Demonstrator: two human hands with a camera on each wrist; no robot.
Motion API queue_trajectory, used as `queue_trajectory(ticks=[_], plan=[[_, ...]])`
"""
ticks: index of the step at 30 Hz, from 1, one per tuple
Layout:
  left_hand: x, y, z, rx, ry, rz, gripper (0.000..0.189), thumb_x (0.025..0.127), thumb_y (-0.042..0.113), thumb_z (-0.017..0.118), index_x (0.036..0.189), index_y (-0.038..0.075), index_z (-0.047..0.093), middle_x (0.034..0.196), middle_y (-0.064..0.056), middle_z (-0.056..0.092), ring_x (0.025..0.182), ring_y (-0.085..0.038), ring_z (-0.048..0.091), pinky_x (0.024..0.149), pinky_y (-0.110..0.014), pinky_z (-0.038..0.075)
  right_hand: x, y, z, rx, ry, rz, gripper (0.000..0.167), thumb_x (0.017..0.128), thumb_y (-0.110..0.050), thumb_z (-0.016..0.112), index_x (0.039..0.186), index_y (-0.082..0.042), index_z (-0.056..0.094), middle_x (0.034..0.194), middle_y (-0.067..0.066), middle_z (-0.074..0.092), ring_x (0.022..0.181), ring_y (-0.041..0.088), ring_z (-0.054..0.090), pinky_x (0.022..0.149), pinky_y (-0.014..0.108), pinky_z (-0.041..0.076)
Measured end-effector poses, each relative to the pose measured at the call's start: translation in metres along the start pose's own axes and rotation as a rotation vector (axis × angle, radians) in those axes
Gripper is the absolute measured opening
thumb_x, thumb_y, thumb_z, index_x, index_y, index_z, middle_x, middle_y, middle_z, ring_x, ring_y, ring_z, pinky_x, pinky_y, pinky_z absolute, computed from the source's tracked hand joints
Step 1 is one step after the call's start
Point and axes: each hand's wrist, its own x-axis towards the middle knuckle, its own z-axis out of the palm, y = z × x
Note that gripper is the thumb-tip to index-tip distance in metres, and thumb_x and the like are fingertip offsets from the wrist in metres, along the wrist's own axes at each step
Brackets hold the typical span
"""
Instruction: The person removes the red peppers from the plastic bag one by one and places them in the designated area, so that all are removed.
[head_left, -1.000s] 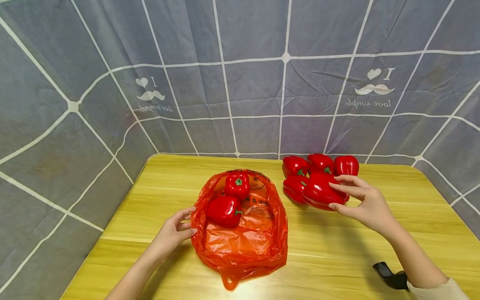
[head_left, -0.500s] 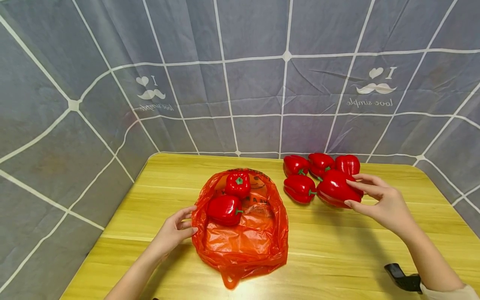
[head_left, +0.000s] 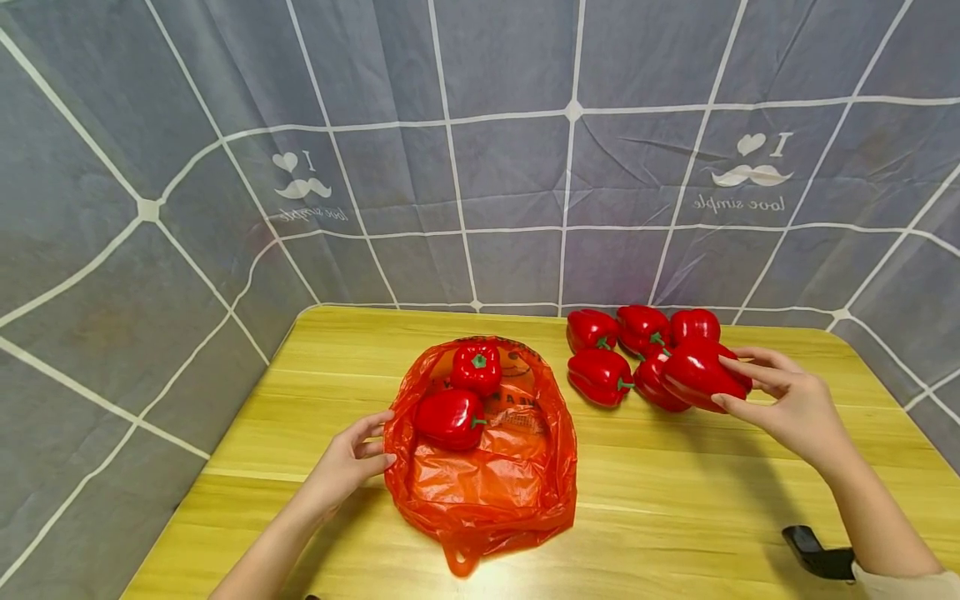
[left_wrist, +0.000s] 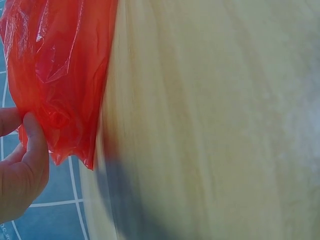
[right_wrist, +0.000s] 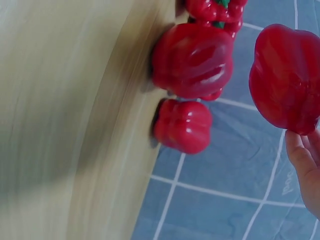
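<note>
A red plastic bag [head_left: 495,525] lies opened out on the table, its mouth facing up. Inside it, at the left and back, are two red bell peppers [head_left: 448,419] with green stems. My left hand [head_left: 341,471] pinches the bag's left edge between thumb and fingers; the left wrist view shows the fingertips [left_wrist: 31,125] on the film. In my right hand [head_left: 798,408] is another red bell pepper [head_left: 701,373], gripped at its blunt end and raised clear of the table in the right wrist view. It overlaps a pepper [head_left: 654,382] behind it in the head view.
Several red bell peppers [head_left: 600,375] sit grouped at the table's back right. A grey checked curtain [head_left: 510,183] hangs behind and beside the wooden table [head_left: 337,358]. A black strap-like piece [head_left: 817,554] sits by the right wrist.
My right hand has moved right with the pepper in its grip, uncovering peppers behind it. The left hand and the bag have stayed in place.
</note>
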Motion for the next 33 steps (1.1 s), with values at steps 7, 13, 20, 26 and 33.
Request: queue_trajectory(ticks=[7, 13, 20, 26, 33], plan=[[-0.001, 0.001, -0.001, 0.005, -0.002, 0.022, 0.059, 0.081, -0.010, 0.057, 0.136, -0.008, 0.036, 0.126, -0.029, 0.042, 0.103, -0.029, 0.058, 0.074, -0.029, 0.053, -0.002, 0.010, -0.005, -0.014, 0.018, 0.052, 0.042, 0.068, 0.000, 0.080, 0.107, 0.008, 0.066, 0.109, -0.021, 0.050, 0.091, -0.013, 0.047, 0.071, 0.001, 0.040], [-0.002, 0.001, 0.000, 0.001, 0.009, 0.010, 0.059, 0.081, -0.010, 0.058, 0.136, -0.007, 0.037, 0.127, -0.028, 0.043, 0.104, -0.030, 0.057, 0.074, -0.030, 0.053, -0.004, 0.017, -0.009, -0.028, 0.031, 0.111, 0.042, 0.071, -0.006, 0.079, 0.107, 0.009, 0.065, 0.106, -0.025, 0.048, 0.090, -0.012, 0.045, 0.070, 0.000, 0.039], [-0.001, 0.000, 0.000, -0.003, 0.017, 0.002, 0.059, 0.080, -0.011, 0.058, 0.135, -0.006, 0.038, 0.127, -0.027, 0.043, 0.105, -0.031, 0.057, 0.074, -0.031, 0.053, -0.007, 0.029, -0.013, -0.023, 0.039, 0.156, 0.043, 0.073, -0.008, 0.079, 0.108, 0.011, 0.063, 0.105, -0.027, 0.047, 0.092, -0.013, 0.042, 0.071, -0.001, 0.038], [-0.001, 0.000, 0.000, -0.005, 0.014, 0.006, 0.059, 0.080, -0.011, 0.058, 0.135, -0.006, 0.037, 0.127, -0.027, 0.043, 0.105, -0.032, 0.057, 0.075, -0.031, 0.053, -0.009, 0.036, -0.015, -0.015, 0.027, 0.193, 0.046, 0.075, -0.011, 0.077, 0.110, 0.013, 0.061, 0.105, -0.026, 0.045, 0.091, -0.014, 0.042, 0.070, 0.000, 0.039], [-0.001, 0.000, 0.000, -0.003, 0.008, 0.018, 0.059, 0.081, -0.011, 0.057, 0.135, -0.007, 0.037, 0.126, -0.028, 0.044, 0.106, -0.033, 0.056, 0.076, -0.030, 0.053, -0.012, 0.044, -0.017, -0.040, 0.007, 0.273, 0.051, 0.078, -0.020, 0.076, 0.115, 0.010, 0.060, 0.104, -0.028, 0.041, 0.084, -0.016, 0.041, 0.065, 0.001, 0.040]])
